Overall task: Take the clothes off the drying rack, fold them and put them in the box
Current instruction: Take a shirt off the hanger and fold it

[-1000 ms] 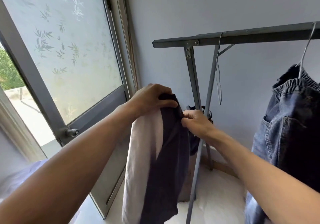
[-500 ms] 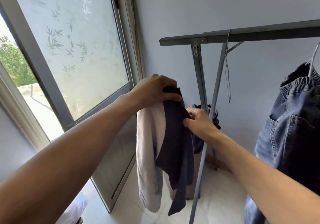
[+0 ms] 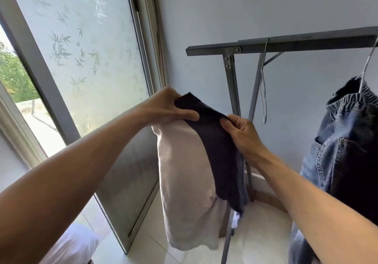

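Now | garment point(image 3: 204, 161) dark navy w/ pale pink side, hanging | both hands pinch top: L point(image 3: 165, 108), R point(image 3: 241, 132)

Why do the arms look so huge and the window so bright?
Head view: the wide-angle lens stretches the forearms near the bottom corners; daylight through the frosted bamboo-patterned window washes out the outdoors; the left hand and right hand stay sharp.

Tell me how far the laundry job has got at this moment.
Done: at least one garment is off the grey metal drying rack, where a bare white wire hanger hangs. In hand: the left hand and right hand grip a dark navy and pale pink garment, not yet folded. Left: the blue denim jeans hang on the rack. No box is in view.
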